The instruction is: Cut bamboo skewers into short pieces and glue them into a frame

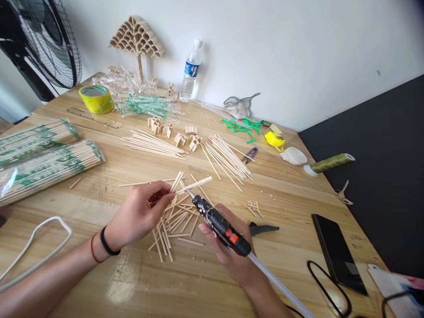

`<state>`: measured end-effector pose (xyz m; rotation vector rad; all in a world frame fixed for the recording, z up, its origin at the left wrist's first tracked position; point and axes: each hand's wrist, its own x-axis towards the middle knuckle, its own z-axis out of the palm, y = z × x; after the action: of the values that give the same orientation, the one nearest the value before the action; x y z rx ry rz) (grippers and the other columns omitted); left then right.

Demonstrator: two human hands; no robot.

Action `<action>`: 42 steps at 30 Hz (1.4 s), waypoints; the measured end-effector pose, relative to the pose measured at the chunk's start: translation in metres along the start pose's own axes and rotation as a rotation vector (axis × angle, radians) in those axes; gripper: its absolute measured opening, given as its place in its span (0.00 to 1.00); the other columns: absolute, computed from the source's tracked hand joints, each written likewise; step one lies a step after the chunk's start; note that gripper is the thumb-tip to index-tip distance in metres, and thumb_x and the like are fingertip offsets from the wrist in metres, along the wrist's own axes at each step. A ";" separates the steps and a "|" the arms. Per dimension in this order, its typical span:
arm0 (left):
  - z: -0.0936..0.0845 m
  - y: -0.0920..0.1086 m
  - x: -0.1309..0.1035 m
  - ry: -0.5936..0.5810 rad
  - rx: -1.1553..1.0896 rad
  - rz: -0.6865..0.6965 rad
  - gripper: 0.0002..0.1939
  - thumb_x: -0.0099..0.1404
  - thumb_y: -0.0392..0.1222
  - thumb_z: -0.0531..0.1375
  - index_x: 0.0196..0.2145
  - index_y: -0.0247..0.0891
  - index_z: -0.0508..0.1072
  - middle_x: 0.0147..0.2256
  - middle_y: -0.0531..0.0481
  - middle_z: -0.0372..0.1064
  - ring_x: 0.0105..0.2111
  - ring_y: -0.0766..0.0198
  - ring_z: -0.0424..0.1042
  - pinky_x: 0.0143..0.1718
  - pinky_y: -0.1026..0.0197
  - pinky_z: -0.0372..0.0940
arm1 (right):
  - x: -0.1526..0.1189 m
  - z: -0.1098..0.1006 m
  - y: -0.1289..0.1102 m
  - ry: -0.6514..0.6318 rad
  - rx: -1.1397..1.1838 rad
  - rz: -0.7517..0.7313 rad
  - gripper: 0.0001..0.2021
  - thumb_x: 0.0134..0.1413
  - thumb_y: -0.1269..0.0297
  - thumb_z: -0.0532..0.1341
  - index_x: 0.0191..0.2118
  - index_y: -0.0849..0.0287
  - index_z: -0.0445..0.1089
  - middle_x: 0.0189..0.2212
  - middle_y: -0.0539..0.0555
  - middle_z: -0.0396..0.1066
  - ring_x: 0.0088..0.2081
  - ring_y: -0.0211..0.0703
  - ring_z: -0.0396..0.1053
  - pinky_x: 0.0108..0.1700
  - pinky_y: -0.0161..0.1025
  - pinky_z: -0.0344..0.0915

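Between its thumb and fingers, my left hand (pixel 144 210) pinches a few short wooden sticks (pixel 195 184), one pointing right and others pointing up. My right hand (pixel 232 245) is wrapped round a black glue gun (pixel 220 225) with an orange part and a clear glue stick at its rear. The gun's metal tip is at the held sticks, close to my left fingertips; whether it touches them I cannot tell. Beneath both hands lies a loose pile of short cut sticks (pixel 180 221). Small glued stick pieces (pixel 180 139) sit farther back.
Long sticks (pixel 228 159) lie mid-table, with wrapped bundles (pixel 49 168) at the left. Behind are yellow tape (pixel 96 99), a bottle (pixel 191 73) and a stick-built tree (pixel 137 39). A phone (pixel 338 251), black cable and thread spool (pixel 331 164) are at the right; a white cable (pixel 43 221) lies left.
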<state>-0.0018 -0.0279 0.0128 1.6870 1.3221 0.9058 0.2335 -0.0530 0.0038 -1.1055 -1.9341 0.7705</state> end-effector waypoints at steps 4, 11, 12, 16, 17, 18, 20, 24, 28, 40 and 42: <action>0.001 0.000 0.001 0.002 0.000 0.001 0.11 0.72 0.45 0.59 0.36 0.36 0.77 0.27 0.53 0.71 0.26 0.68 0.67 0.27 0.66 0.60 | 0.000 0.000 0.001 0.016 -0.026 0.017 0.13 0.67 0.65 0.61 0.31 0.54 0.60 0.26 0.45 0.60 0.27 0.37 0.61 0.30 0.35 0.58; 0.000 0.003 0.002 0.008 -0.007 0.002 0.11 0.71 0.45 0.59 0.35 0.36 0.77 0.26 0.53 0.71 0.25 0.67 0.67 0.26 0.66 0.59 | 0.000 0.000 0.003 0.032 -0.029 0.030 0.15 0.67 0.63 0.61 0.29 0.53 0.58 0.24 0.45 0.60 0.26 0.38 0.62 0.29 0.36 0.59; 0.000 0.003 0.002 0.010 -0.008 0.000 0.11 0.71 0.45 0.59 0.35 0.36 0.77 0.26 0.53 0.71 0.25 0.67 0.67 0.26 0.66 0.60 | 0.000 0.000 0.002 0.030 -0.029 0.034 0.15 0.67 0.63 0.61 0.29 0.53 0.59 0.25 0.45 0.60 0.26 0.38 0.62 0.29 0.36 0.59; 0.000 0.003 0.001 0.018 -0.011 -0.002 0.11 0.71 0.46 0.60 0.35 0.36 0.77 0.26 0.53 0.72 0.25 0.67 0.67 0.26 0.66 0.60 | 0.001 -0.001 -0.001 0.029 -0.013 0.035 0.11 0.67 0.64 0.61 0.31 0.54 0.63 0.28 0.48 0.64 0.30 0.40 0.64 0.32 0.37 0.62; 0.000 0.003 0.001 0.018 -0.011 -0.002 0.11 0.71 0.46 0.60 0.35 0.36 0.77 0.26 0.53 0.72 0.25 0.67 0.67 0.26 0.66 0.60 | 0.002 -0.001 -0.002 0.034 -0.007 0.029 0.11 0.67 0.65 0.61 0.31 0.54 0.64 0.30 0.49 0.65 0.31 0.41 0.65 0.33 0.38 0.63; 0.000 0.003 0.001 0.019 -0.010 0.000 0.11 0.71 0.46 0.60 0.35 0.36 0.77 0.26 0.53 0.72 0.25 0.67 0.67 0.26 0.66 0.60 | 0.002 -0.001 -0.002 0.040 -0.002 0.025 0.10 0.66 0.65 0.62 0.32 0.55 0.65 0.30 0.50 0.66 0.32 0.41 0.66 0.34 0.38 0.63; 0.000 0.002 0.001 0.018 -0.009 0.001 0.11 0.71 0.46 0.60 0.35 0.36 0.77 0.26 0.53 0.72 0.25 0.67 0.67 0.26 0.66 0.60 | 0.002 -0.001 -0.003 0.056 0.000 0.031 0.09 0.66 0.65 0.62 0.32 0.55 0.65 0.31 0.50 0.67 0.32 0.42 0.67 0.35 0.38 0.64; 0.000 0.003 0.003 0.015 -0.012 0.000 0.11 0.71 0.45 0.60 0.35 0.36 0.77 0.26 0.53 0.72 0.25 0.67 0.67 0.26 0.66 0.60 | 0.001 0.000 -0.002 0.068 0.004 0.053 0.09 0.66 0.66 0.62 0.32 0.55 0.66 0.32 0.51 0.67 0.34 0.42 0.67 0.37 0.39 0.64; 0.000 0.003 0.001 0.013 -0.016 0.004 0.11 0.71 0.45 0.59 0.35 0.37 0.76 0.26 0.53 0.71 0.25 0.67 0.67 0.25 0.66 0.60 | 0.000 0.001 -0.001 0.051 -0.005 0.054 0.09 0.66 0.67 0.61 0.32 0.54 0.65 0.30 0.50 0.66 0.31 0.42 0.66 0.34 0.38 0.63; 0.001 0.001 0.000 0.001 -0.020 0.006 0.11 0.72 0.45 0.59 0.35 0.37 0.76 0.26 0.54 0.71 0.26 0.67 0.67 0.26 0.66 0.60 | -0.006 0.002 0.007 0.060 -0.023 0.172 0.13 0.66 0.61 0.62 0.30 0.54 0.61 0.23 0.44 0.58 0.24 0.37 0.57 0.28 0.35 0.57; 0.001 0.001 0.000 -0.001 -0.022 0.003 0.11 0.72 0.45 0.59 0.36 0.37 0.76 0.27 0.54 0.71 0.26 0.67 0.67 0.26 0.66 0.60 | -0.006 0.002 0.007 0.061 -0.017 0.177 0.13 0.66 0.62 0.62 0.30 0.54 0.61 0.22 0.44 0.57 0.23 0.36 0.56 0.28 0.35 0.56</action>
<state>-0.0005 -0.0278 0.0134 1.6731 1.3041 0.9180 0.2367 -0.0554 -0.0050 -1.3088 -1.8126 0.8059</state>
